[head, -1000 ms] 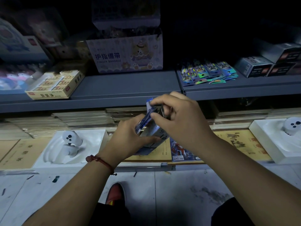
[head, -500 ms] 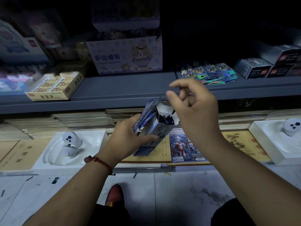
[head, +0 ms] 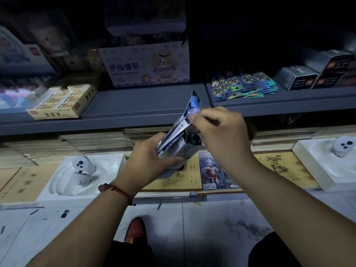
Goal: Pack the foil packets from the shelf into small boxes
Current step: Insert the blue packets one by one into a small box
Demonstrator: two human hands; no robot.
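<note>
small box (head: 180,152) inside too dark, left-hand packages (head: 17,54) blurred

A bear-printed bandage box (head: 146,64) stands near a yellow carton (head: 61,102), above two white controllers (head: 82,167) in trays (head: 113,164).

Dim scene, upper shelves lost in shadow, lit from below, wide-angle edge bending, soft blur

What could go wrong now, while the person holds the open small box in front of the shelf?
1. The left hand holds the small box tilted with its top open, so its contents may slide out.
2. The right hand pinches the shiny piece standing up from the box; flap or packet, it may crease.
3. The foil packets lie fanned near the shelf edge; a hasty reach may sweep some off.
</note>
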